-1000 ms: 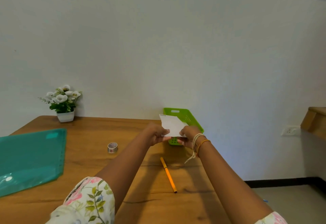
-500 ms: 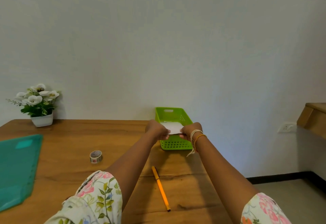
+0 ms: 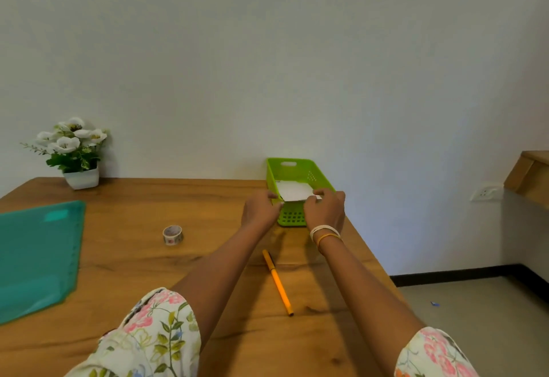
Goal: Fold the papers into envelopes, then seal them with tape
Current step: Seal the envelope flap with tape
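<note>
Both hands pinch a folded white paper (image 3: 294, 191) by its near corners, the left hand (image 3: 259, 209) at the left, the right hand (image 3: 325, 209) at the right. The paper sits over the green basket (image 3: 292, 217) at the table's (image 3: 133, 258) far right. A tape roll (image 3: 172, 234) stands to the left, an orange pen (image 3: 277, 283) nearer.

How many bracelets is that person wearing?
2, both on the right wrist just behind the right hand: a white bracelet nearer the hand and an orange bracelet just behind it. The left wrist shows none.
</note>
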The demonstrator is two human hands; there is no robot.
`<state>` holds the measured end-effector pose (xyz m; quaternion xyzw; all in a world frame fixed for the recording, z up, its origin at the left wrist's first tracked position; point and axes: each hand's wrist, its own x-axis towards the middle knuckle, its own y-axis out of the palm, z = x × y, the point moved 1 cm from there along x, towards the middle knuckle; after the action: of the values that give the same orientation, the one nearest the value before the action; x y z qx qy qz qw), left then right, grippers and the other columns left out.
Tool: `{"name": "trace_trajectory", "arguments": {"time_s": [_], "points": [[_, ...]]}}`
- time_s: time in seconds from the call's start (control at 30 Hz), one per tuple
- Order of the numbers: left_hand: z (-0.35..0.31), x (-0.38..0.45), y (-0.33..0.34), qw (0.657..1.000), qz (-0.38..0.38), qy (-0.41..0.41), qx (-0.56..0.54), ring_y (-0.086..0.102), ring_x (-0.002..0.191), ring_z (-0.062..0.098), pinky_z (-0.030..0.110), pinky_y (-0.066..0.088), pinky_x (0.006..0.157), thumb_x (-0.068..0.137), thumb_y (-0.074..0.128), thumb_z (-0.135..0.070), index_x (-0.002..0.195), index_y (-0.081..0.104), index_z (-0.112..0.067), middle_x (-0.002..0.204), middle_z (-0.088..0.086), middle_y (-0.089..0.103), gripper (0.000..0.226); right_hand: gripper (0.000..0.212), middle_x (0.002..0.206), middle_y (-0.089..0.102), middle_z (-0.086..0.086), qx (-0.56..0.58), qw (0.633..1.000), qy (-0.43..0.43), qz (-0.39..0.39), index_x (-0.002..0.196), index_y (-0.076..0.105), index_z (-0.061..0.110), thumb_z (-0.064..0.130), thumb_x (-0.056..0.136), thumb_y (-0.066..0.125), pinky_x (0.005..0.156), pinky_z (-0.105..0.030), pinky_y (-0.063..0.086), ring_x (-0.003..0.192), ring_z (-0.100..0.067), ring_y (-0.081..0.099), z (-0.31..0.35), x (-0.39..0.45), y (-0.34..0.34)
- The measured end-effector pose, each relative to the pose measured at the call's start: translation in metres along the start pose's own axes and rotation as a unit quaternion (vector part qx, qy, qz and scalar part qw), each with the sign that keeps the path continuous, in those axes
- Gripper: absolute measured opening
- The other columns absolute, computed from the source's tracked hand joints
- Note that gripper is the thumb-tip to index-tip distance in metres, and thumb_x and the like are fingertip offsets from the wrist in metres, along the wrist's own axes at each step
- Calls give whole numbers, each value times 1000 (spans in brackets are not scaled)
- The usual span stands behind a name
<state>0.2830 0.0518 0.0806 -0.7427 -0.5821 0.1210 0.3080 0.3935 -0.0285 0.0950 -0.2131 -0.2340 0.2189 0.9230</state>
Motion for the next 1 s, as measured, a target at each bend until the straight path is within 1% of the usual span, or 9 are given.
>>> {"name": "trace_trajectory", "arguments": {"time_s": [0.07,0.13,0.23,0.3,0.47,0.63,0.7,0.83,1.0], "points": [[16,-19,-6,1000,0,1,8,56,117,26,31,43,91,85,69,-29,112,69,-16,123,9,64,29,10,103,60,-10,8,1000,-20,10,87,61,17,13,82,53,73,-32,44,91,-32,60,-2,-26,1],[33,-38,-12,1000,-1,7,14,58,113,27,32,44,90,85,70,-26,108,71,-16,119,10,66,26,6,94,65,-12,-43,992,15,114,80,58,17,21,81,54,72,-32,44,95,-35,60,-7,-48,5],[61,-67,-25,999,-2,8,31,62,104,27,33,46,88,85,68,-22,104,71,-18,116,7,67,20,35,111,66,-18,-132,929,91,332,94,66,9,40,77,61,76,-34,47,104,-37,61,-8,-76,10],[77,-82,-35,1000,-15,1,21,63,99,23,33,49,87,86,65,-19,101,71,-19,113,5,66,16,32,117,64,-16,-183,903,67,384,90,65,11,40,77,64,74,-32,45,106,-35,61,-5,-89,15],[107,-108,-68,996,-81,-17,14,62,94,17,36,52,83,88,59,-13,101,70,-20,106,1,67,19,21,110,67,-14,-214,925,4,314,94,66,9,24,79,67,71,-31,46,102,-33,62,5,-111,35],[137,-113,-104,979,-186,-67,46,56,97,20,32,47,79,86,64,-12,104,60,-17,109,4,58,19,20,106,69,-7,-177,950,-47,252,100,67,23,34,85,63,76,-33,49,100,-31,64,12,-129,65],[145,-106,-113,971,-209,-102,49,53,101,21,32,45,82,84,69,-15,111,52,-15,116,7,53,32,21,107,68,-6,-182,952,-81,231,103,65,24,36,87,59,75,-32,49,100,-29,63,12,-131,77],[152,-78,-118,971,-183,-136,68,52,116,27,38,47,90,84,71,-25,132,45,-10,127,10,55,56,25,111,64,-6,-180,958,-107,198,110,63,23,36,90,56,79,-34,49,103,-27,61,10,-121,96],[149,-36,-96,981,-144,-106,77,59,107,24,40,50,86,86,67,-27,119,61,-21,114,1,67,34,28,113,61,-7,-191,964,-97,155,114,63,21,36,92,54,79,-34,49,104,-26,61,1,-88,113]]}}
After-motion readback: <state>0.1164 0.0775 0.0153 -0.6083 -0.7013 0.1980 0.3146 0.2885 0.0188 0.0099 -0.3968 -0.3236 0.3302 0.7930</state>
